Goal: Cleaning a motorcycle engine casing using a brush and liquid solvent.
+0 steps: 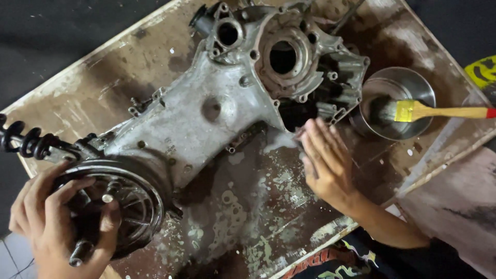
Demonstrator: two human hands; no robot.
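A large grey metal engine casing (pixel 217 103) lies diagonally on a stained wooden board (pixel 103 88). My left hand (pixel 57 227) grips the round drum end (pixel 129 201) of the casing at the lower left. My right hand (pixel 325 163) rests with fingers together against the casing's lower edge near its wide end, pressing something small and dark that is mostly hidden under the fingertips. A black coil spring (pixel 28 142) sticks out at the far left.
A round metal bowl (pixel 408 85) sits at the right with a wooden-handled paintbrush (pixel 439 111) resting in it. Wet foamy patches (pixel 248 217) cover the board's middle. Dark floor surrounds the board, and another plank (pixel 460 201) lies at the lower right.
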